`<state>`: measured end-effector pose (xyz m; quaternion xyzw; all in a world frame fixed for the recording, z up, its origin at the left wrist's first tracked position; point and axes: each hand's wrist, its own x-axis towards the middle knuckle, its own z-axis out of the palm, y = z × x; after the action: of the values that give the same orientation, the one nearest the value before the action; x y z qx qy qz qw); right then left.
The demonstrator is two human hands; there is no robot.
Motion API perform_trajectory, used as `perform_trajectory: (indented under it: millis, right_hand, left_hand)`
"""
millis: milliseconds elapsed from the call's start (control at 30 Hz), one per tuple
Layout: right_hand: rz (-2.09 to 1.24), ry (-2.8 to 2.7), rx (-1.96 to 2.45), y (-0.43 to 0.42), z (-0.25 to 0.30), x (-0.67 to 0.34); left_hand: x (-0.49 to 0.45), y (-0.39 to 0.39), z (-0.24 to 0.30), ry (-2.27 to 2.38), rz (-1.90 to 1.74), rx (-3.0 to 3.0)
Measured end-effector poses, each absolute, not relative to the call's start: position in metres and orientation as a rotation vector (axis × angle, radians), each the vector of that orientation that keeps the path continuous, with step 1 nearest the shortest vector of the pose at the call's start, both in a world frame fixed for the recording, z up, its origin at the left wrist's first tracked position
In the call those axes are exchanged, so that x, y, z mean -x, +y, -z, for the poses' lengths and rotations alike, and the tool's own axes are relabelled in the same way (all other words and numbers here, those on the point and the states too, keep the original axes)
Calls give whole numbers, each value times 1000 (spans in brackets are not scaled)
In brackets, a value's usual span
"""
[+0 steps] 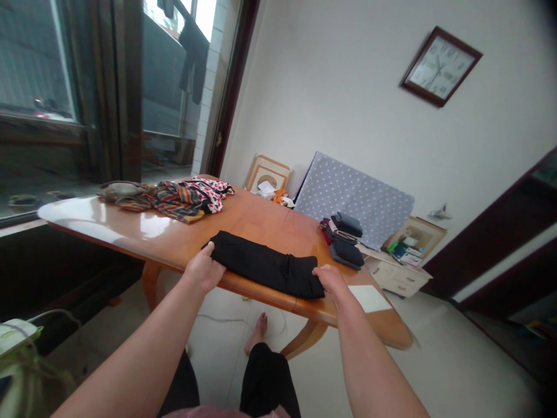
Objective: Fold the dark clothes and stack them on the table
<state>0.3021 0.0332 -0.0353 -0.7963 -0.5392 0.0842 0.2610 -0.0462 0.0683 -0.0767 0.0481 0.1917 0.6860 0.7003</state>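
Our left hand [202, 268] and right hand [331, 281] sit on either end of a folded black cloth [265, 267] on the table [243, 217]. We cannot tell whether they grip it or only press.

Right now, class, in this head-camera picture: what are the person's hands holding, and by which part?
The left hand and right hand hold a folded black garment, one at each narrow end, as it lies on the table.
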Motion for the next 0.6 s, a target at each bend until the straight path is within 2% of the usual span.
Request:
perform_trajectory:
  millis: [300, 433, 600]
  right_hand:
    - [-25, -1748, 2049, 63, -7, -257]
    - [-71, -1809, 2078, 78, -11, -218]
    - [-240, -1817, 2049, 90, 11, -167]
  left_hand:
    - [46, 65, 76, 384, -1500, -39]
    - [46, 66, 78, 394, -1523, -58]
    - [46, 66, 80, 360, -1523, -51]
